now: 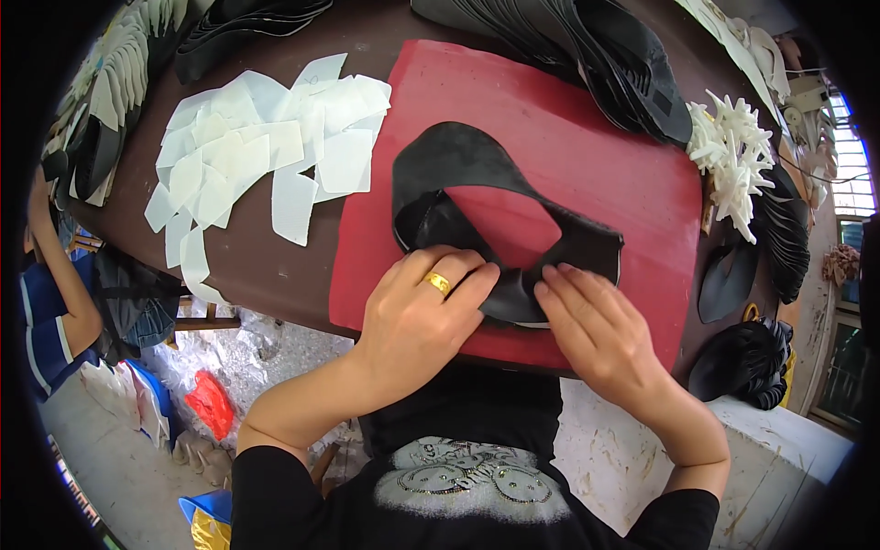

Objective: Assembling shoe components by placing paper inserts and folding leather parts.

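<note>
**Q:** So what are the hands actually doing at this point?

**A:** Basically both are down on a black cut-out shoe piece (477,197), a floppy loop shape with a big hole in the middle. It lies on a red mat (605,174), towards the near edge of the worktop (266,266). The left hand (417,316), gold ring on one finger, has its grip half closed, with the fingers curled down over the near end of the black piece, pinning it to the mat. The right hand (596,335) is flatter, fingers stretched out and pressing on the same near end just beside the left. Neither grip lifts the piece; it's pressed down, not picked up.

**Q:** And what's around it?

**A:** Left of the mat there's a spread of pale translucent cut shapes (257,151) overlapping on the brown surface. Along the far edge sits a fanned stack of black pieces (596,55). At the right edge there's a heap of white spiky bits (733,156), with more dark pieces (761,357) near the right corner. Off the left edge another person's arm and blue striped sleeve (41,321) show up, well apart from the mat.
</note>
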`<state>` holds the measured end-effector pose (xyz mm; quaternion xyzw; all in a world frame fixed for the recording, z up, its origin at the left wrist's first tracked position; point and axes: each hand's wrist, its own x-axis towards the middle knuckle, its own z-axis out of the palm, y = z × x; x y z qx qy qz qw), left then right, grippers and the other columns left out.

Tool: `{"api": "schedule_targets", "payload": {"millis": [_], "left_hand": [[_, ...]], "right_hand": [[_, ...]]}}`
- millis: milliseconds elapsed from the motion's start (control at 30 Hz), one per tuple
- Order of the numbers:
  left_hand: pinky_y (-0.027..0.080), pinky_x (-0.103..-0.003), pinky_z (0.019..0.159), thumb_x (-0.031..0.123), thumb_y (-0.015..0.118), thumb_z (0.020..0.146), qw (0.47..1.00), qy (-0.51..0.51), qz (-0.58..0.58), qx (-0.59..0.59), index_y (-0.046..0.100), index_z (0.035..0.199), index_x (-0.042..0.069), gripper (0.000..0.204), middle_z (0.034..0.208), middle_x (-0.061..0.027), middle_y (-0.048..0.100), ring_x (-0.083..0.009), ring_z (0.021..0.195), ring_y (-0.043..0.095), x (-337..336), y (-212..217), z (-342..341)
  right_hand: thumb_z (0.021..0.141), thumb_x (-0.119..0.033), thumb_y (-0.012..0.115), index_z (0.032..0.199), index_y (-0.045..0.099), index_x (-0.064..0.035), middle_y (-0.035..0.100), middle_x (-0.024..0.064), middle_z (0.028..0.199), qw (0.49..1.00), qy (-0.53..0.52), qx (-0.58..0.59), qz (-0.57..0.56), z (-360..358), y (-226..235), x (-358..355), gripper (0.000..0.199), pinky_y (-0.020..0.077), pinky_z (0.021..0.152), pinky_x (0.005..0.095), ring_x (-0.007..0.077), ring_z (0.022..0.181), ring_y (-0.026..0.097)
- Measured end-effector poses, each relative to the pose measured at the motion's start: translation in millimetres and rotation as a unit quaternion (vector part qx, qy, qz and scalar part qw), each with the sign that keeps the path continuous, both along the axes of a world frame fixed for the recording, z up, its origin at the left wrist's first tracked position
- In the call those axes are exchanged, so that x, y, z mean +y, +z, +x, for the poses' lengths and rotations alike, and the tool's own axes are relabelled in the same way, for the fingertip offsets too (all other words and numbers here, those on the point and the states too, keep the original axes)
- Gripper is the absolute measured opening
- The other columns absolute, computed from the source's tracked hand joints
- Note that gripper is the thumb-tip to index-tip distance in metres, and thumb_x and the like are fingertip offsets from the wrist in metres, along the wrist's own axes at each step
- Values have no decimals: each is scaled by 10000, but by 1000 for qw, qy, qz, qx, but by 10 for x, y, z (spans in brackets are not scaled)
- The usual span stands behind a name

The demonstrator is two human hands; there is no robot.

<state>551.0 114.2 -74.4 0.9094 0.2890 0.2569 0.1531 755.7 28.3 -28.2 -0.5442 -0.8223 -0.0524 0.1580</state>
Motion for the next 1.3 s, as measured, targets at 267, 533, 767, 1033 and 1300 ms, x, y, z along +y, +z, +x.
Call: {"api": "schedule_targets", "payload": {"millis": [267,533,767,1033,1300], "left_hand": [[442,-397,1000,258,726,758,994,-85,53,46,595,1243,41,548,1141,-96,602,-254,1161,530,-21,-30,-129],[403,-448,1055,192,728,756,987,-146,17,71,598,1228,28,517,1191,-117,587,-283,1150,523,136,343,-251],[395,-439,1050,166,749,717,995,-41,-89,-31,550,1255,28,589,1148,-122,592,-307,1080,523,-240,215,-57],[406,-435,1029,183,774,683,994,-20,-106,-30,530,1273,40,654,1116,-114,581,-297,1024,508,-189,129,58],[407,-446,1006,200,807,667,995,63,-65,-31,530,1290,59,696,1111,-112,548,-300,988,487,-204,6,233]], "right_hand": [[842,-31,630,1092,657,54,683,196,1142,993,44,-108,9,3,-109,-194,266,576,808,316,301,1070,679],[808,-28,658,1080,655,57,695,174,1085,996,22,-87,14,-372,-21,-319,285,572,748,302,271,957,697],[769,12,672,1082,651,51,696,155,1041,997,-66,27,22,-594,-85,-391,316,561,702,292,250,856,687],[764,40,662,1050,649,40,694,154,1052,978,-112,127,-125,-198,222,-74,286,557,733,311,291,858,683],[783,35,654,978,635,31,694,150,1037,983,-70,166,-40,-23,-209,-245,195,549,760,319,284,828,678]]}}
